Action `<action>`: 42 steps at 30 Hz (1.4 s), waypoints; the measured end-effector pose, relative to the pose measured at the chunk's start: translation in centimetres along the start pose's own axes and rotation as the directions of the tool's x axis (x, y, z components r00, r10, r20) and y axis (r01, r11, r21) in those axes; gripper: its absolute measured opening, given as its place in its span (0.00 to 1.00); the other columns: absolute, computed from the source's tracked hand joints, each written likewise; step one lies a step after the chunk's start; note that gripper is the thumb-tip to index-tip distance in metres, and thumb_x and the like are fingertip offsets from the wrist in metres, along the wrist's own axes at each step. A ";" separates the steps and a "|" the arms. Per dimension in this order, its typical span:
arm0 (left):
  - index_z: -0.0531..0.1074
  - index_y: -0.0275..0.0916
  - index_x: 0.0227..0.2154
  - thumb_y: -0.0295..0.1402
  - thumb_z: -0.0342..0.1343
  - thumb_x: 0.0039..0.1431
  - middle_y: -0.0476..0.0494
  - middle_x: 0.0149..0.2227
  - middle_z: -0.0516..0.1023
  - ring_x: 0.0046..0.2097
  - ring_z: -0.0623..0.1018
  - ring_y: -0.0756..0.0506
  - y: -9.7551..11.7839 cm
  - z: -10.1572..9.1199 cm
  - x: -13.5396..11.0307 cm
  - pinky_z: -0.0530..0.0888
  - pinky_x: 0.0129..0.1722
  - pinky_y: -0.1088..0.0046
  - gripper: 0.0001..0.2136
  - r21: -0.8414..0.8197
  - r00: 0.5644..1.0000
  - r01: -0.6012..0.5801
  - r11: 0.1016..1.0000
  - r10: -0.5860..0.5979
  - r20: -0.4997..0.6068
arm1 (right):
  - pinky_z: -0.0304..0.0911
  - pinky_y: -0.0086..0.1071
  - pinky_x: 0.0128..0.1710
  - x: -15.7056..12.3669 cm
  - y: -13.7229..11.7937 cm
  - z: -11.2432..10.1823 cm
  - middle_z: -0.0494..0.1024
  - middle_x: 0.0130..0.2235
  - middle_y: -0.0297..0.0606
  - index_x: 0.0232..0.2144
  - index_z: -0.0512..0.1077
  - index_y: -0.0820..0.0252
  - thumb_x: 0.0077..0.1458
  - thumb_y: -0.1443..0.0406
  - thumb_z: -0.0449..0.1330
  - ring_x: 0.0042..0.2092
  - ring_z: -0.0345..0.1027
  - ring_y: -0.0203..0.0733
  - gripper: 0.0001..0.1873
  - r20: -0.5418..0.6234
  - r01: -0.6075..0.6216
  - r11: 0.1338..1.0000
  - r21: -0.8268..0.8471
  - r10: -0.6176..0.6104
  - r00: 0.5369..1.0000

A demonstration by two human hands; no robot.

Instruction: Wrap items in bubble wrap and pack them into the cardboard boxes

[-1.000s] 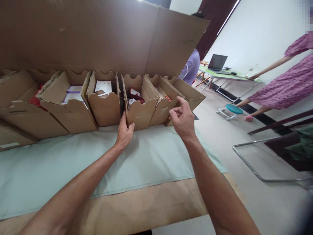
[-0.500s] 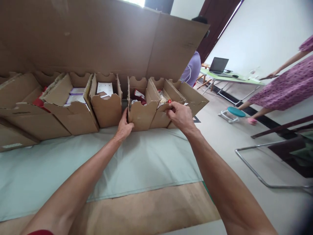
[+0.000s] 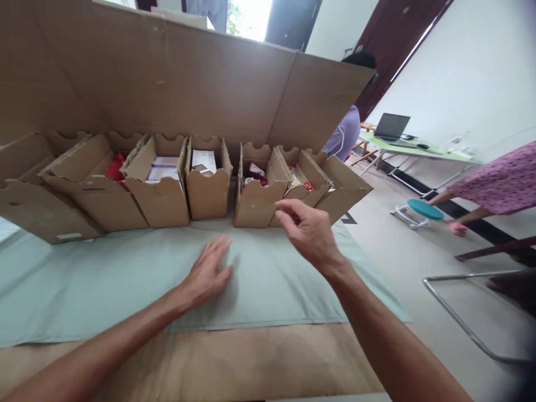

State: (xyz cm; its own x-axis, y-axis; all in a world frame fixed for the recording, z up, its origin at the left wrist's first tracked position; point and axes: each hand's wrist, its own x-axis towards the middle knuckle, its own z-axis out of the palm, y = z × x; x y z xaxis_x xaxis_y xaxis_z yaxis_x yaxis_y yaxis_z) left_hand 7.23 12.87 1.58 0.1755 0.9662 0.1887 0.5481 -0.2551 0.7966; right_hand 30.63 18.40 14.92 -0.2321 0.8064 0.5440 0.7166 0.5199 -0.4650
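Observation:
My left hand (image 3: pixel 209 271) is open over the pale green cloth (image 3: pixel 138 279), fingers stretched toward the row of boxes. Whether it touches the cloth I cannot tell. My right hand (image 3: pixel 307 229) hovers in front of the right-hand boxes with thumb and fingers apart and nothing between them. Behind it stand a cardboard box with dark red packets (image 3: pixel 257 206) and another with clear and red wrapped items (image 3: pixel 320 195). To the left, past a gap, is a cardboard box (image 3: pixel 209 195) holding a white dotted card (image 3: pixel 204 160). Farther left, a box (image 3: pixel 161 204) contains purple-edged white packs (image 3: pixel 165 167).
A tall cardboard panel (image 3: pixel 201 84) rises behind the boxes. A red item (image 3: pixel 115 167) lies in a left box. At right are a green table (image 3: pixel 422 151) with a laptop (image 3: pixel 392 127), a teal stool (image 3: pixel 425 209), a metal frame (image 3: pixel 452 315) and a person in pink (image 3: pixel 498 176).
Both hands have let go of the boxes and drawn back toward me. The left one now spreads over the cloth. My view has shifted left, showing more of the left boxes.

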 end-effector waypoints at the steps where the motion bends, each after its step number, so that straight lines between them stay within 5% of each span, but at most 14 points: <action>1: 0.68 0.38 0.66 0.33 0.57 0.58 0.32 0.71 0.64 0.72 0.63 0.31 -0.5 -0.6 -2.5 0.60 0.70 0.41 0.31 0.051 0.999 -0.013 0.999 0.012 0.030 | 0.65 0.33 0.38 0.4 -1.4 0.9 0.83 0.33 0.36 0.46 0.78 0.56 0.63 0.62 0.57 0.33 0.74 0.42 0.14 0.057 0.039 0.999 0.016 -0.040 0.998; 7: 0.78 0.47 0.56 0.33 0.56 0.61 0.38 0.68 0.70 0.71 0.66 0.32 -1.0 -2.4 -12.0 0.73 0.64 0.43 0.21 0.062 0.991 -0.022 0.998 0.030 -0.132 | 0.66 0.35 0.44 8.3 -8.0 7.5 0.84 0.39 0.37 0.70 0.60 0.55 0.61 0.69 0.57 0.41 0.77 0.48 0.36 0.293 0.071 0.984 -0.164 -0.020 0.956; 12: 0.81 0.52 0.49 0.36 0.56 0.63 0.39 0.61 0.78 0.66 0.73 0.33 -0.8 -3.5 -15.3 0.78 0.59 0.44 0.15 -0.044 0.921 0.029 0.999 -0.044 -0.388 | 0.66 0.37 0.46 11.6 -9.4 10.1 0.84 0.46 0.44 0.46 0.79 0.56 0.63 0.69 0.55 0.48 0.76 0.52 0.15 0.326 0.034 0.949 -0.314 0.074 0.943; 16: 0.82 0.51 0.47 0.38 0.57 0.63 0.40 0.59 0.80 0.64 0.76 0.34 -0.7 -5.3 -16.8 0.76 0.60 0.45 0.12 -0.103 0.883 0.092 0.990 -0.129 -0.451 | 0.65 0.35 0.42 6.3 -9.7 7.3 0.84 0.37 0.39 0.40 0.78 0.55 0.64 0.67 0.54 0.41 0.77 0.49 0.12 0.293 0.020 0.964 -0.265 0.060 0.954; 20: 0.80 0.49 0.48 0.39 0.58 0.62 0.41 0.60 0.78 0.63 0.76 0.35 0.3 -7.0 -16.9 0.73 0.64 0.46 0.13 -0.127 0.851 0.121 0.984 -0.169 -0.497 | 0.66 0.33 0.35 -3.1 -9.1 0.6 0.81 0.31 0.33 0.38 0.77 0.53 0.65 0.63 0.55 0.31 0.75 0.42 0.10 0.244 0.016 0.999 -0.041 -0.005 0.970; 24: 0.74 0.48 0.58 0.40 0.58 0.62 0.40 0.64 0.74 0.63 0.75 0.34 1.9 -7.4 -16.0 0.69 0.66 0.45 0.21 -0.135 0.852 0.150 0.979 -0.197 -0.485 | 0.70 0.35 0.30 -10.6 -6.7 -6.5 0.84 0.34 0.35 0.37 0.79 0.49 0.64 0.60 0.58 0.32 0.77 0.44 0.08 0.187 0.008 1.000 0.014 -0.010 0.982; 26: 0.68 0.49 0.64 0.42 0.59 0.61 0.39 0.67 0.70 0.64 0.74 0.33 2.6 -6.8 -15.3 0.68 0.66 0.44 0.27 -0.182 0.862 0.161 0.970 -0.228 -0.453 | 0.74 0.39 0.33 -13.2 -4.9 -9.2 0.85 0.39 0.37 0.44 0.80 0.46 0.63 0.59 0.60 0.36 0.79 0.48 0.10 0.126 -0.053 0.998 0.020 0.050 0.991; 28: 0.61 0.50 0.69 0.42 0.61 0.60 0.38 0.70 0.66 0.66 0.72 0.33 3.2 -5.9 -14.5 0.67 0.67 0.44 0.34 -0.248 0.879 0.138 0.959 -0.234 -0.416 | 0.77 0.43 0.40 -15.5 -3.4 -10.9 0.84 0.47 0.39 0.60 0.72 0.43 0.62 0.59 0.62 0.41 0.81 0.50 0.24 0.082 -0.129 0.989 0.073 0.123 0.989; 30: 0.56 0.50 0.71 0.42 0.62 0.59 0.37 0.72 0.61 0.70 0.67 0.33 3.6 -5.0 -13.5 0.65 0.68 0.45 0.38 -0.306 0.899 0.101 0.947 -0.218 -0.379 | 0.77 0.46 0.47 -17.5 -2.4 -11.3 0.81 0.55 0.41 0.71 0.58 0.41 0.62 0.59 0.64 0.48 0.80 0.51 0.37 0.069 -0.178 0.972 0.153 0.169 0.983; 32: 0.55 0.50 0.72 0.42 0.62 0.60 0.37 0.73 0.60 0.72 0.64 0.34 3.8 -4.2 -12.6 0.65 0.69 0.45 0.39 -0.351 0.915 0.089 0.932 -0.216 -0.342 | 0.76 0.47 0.51 -19.1 -2.2 -10.3 0.78 0.60 0.43 0.72 0.54 0.42 0.61 0.57 0.65 0.53 0.78 0.52 0.41 0.086 -0.197 0.957 0.215 0.182 0.979; 36: 0.60 0.48 0.69 0.43 0.62 0.58 0.36 0.71 0.65 0.71 0.65 0.33 4.0 -3.2 -11.1 0.73 0.64 0.49 0.36 -0.442 0.933 0.133 0.887 -0.262 -0.245 | 0.75 0.48 0.51 -20.3 -3.1 -6.0 0.80 0.55 0.44 0.61 0.69 0.49 0.55 0.52 0.69 0.54 0.77 0.57 0.33 0.177 -0.271 0.935 0.230 0.234 0.956; 39: 0.62 0.44 0.68 0.43 0.61 0.60 0.35 0.67 0.70 0.69 0.69 0.34 4.5 -2.5 -10.0 0.77 0.60 0.54 0.34 -0.469 0.939 0.124 0.875 -0.256 -0.228 | 0.75 0.47 0.47 -19.1 -2.8 -3.7 0.83 0.45 0.42 0.48 0.73 0.53 0.57 0.52 0.66 0.46 0.78 0.55 0.20 0.114 -0.334 0.917 0.218 0.316 0.942; 42: 0.60 0.44 0.68 0.40 0.61 0.59 0.36 0.68 0.69 0.68 0.70 0.36 5.7 -1.2 -8.0 0.75 0.62 0.55 0.34 -0.491 0.958 0.061 0.869 -0.189 -0.217 | 0.74 0.45 0.44 -16.7 0.0 -3.5 0.82 0.41 0.42 0.43 0.73 0.55 0.57 0.52 0.64 0.42 0.77 0.53 0.17 0.026 -0.355 0.898 0.261 0.361 0.932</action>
State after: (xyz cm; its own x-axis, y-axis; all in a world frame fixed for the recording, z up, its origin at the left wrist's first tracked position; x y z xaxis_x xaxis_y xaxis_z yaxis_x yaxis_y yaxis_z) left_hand 7.96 3.70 5.34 -0.1134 0.9815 0.1545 0.0858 -0.1453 0.9857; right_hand 36.79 3.92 8.35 0.0256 0.9468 0.3208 0.5541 0.2537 -0.7928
